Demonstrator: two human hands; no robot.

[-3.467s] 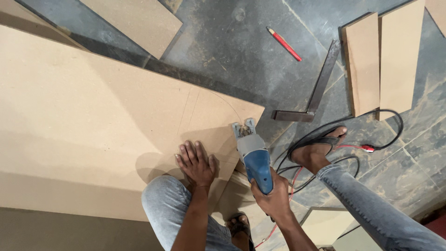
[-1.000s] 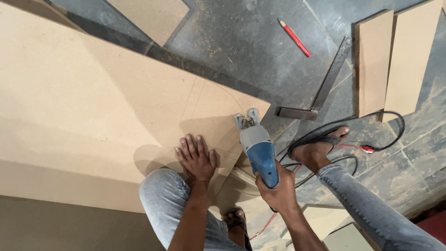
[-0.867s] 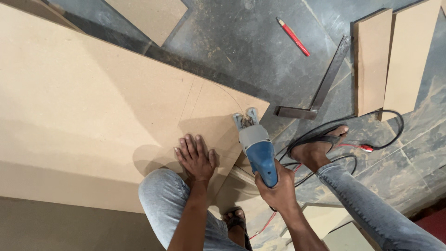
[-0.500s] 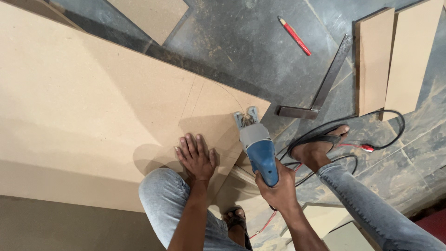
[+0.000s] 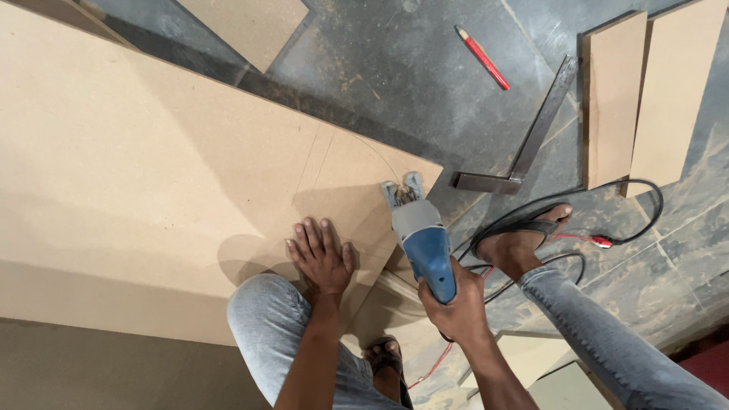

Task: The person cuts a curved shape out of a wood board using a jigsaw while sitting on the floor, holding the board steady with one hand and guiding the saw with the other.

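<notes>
My left hand [image 5: 322, 254] lies flat, fingers spread, on a large tan fibreboard sheet [image 5: 137, 175] near its lower right corner. My right hand [image 5: 454, 304] grips the blue handle of a jigsaw [image 5: 419, 231]. The saw's grey nose and foot rest on the sheet's right corner, on a curved pencil line [image 5: 372, 156]. My left knee in grey jeans [image 5: 266, 311] presses by the sheet's edge. My right foot in a sandal [image 5: 524, 239] stands on the floor to the right.
A black power cable [image 5: 638, 220] loops around my right foot. A steel try square [image 5: 524, 148] and a red pencil [image 5: 482, 57] lie on the dark stone floor. Board offcuts [image 5: 645, 95] lie at the upper right, another [image 5: 250, 26] at the top.
The jigsaw has crept forward a little along the curved line since 3.5 s ago. My left hand stays flat on the sheet.
</notes>
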